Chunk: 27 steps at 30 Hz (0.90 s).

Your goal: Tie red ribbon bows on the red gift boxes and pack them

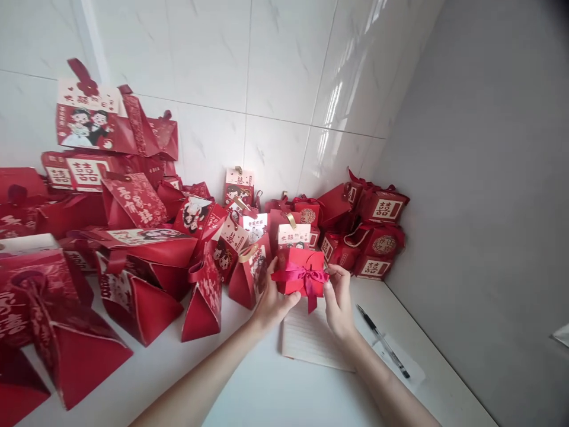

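A small red gift box [293, 261] tied with a pinkish-red ribbon bow is held up between my two hands, above a lined notebook [311, 341]. My left hand [271, 305] grips its left side, thumb along the lower front edge and fingers partly hidden behind. At the right side, my right hand [338, 299] pinches the end of the bow's loop with thumb and fingertips; whether it also touches the box I cannot tell. Right behind the held box stands a red gift box with a pale printed top [294, 233].
Red wedding gift boxes [142, 302] crowd the left and back of the white table [262, 385], some stacked against the tiled wall [284, 77]. More boxes [383, 207] are piled in the right corner. A black pen [383, 341] lies right of the notebook, beside a grey wall [480, 178].
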Each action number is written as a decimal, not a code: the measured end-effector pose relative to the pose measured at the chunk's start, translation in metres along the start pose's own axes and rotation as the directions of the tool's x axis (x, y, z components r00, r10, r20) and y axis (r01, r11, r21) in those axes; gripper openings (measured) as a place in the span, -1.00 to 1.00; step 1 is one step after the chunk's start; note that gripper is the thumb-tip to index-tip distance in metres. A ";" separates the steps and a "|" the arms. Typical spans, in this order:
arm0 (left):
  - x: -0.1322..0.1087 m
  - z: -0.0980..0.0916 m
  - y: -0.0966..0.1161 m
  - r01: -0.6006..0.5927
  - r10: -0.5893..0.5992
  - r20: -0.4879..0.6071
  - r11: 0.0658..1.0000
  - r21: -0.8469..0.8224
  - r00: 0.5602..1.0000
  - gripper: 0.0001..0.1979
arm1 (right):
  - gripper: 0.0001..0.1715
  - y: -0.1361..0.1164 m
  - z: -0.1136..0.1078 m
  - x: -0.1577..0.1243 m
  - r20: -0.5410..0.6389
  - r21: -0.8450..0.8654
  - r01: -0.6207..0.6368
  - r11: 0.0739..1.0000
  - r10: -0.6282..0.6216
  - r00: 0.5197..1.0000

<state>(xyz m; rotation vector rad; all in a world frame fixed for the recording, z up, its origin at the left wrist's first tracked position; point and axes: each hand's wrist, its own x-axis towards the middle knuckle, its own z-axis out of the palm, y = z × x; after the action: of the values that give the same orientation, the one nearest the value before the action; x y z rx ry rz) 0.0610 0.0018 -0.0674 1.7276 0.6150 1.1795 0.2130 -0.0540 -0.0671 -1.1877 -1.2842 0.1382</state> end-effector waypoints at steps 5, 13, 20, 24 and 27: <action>0.002 -0.007 0.000 0.015 -0.022 0.131 0.998 0.059 0.991 -0.13 | -0.70 -0.004 -0.001 0.008 -0.023 0.096 -0.092 0.991 0.094 0.995; 0.008 -0.011 -0.009 0.224 -0.191 0.173 0.955 -0.196 0.966 -0.47 | -0.59 -0.007 -0.008 0.015 0.137 -0.034 -0.273 0.961 0.275 0.952; 0.012 -0.010 0.007 0.093 -0.089 0.088 0.995 -0.037 0.992 -0.62 | -0.04 -0.003 -0.013 0.013 0.353 -0.128 0.087 0.988 -0.037 0.935; 0.015 -0.014 0.011 0.029 -0.028 0.108 0.999 -0.013 0.994 -0.72 | 0.12 -0.002 -0.016 0.014 0.473 -0.225 0.255 0.940 -0.124 0.873; 0.015 -0.014 0.009 0.041 -0.034 0.136 0.998 -0.046 0.990 -0.68 | 0.07 -0.004 -0.019 0.016 0.450 -0.248 0.284 0.926 -0.149 0.880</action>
<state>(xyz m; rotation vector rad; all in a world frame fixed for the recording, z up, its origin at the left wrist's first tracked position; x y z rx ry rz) 0.0537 0.0160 -0.0514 1.7311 0.5298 1.0332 0.2318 -0.0568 -0.0501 -1.3076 -1.8728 0.0280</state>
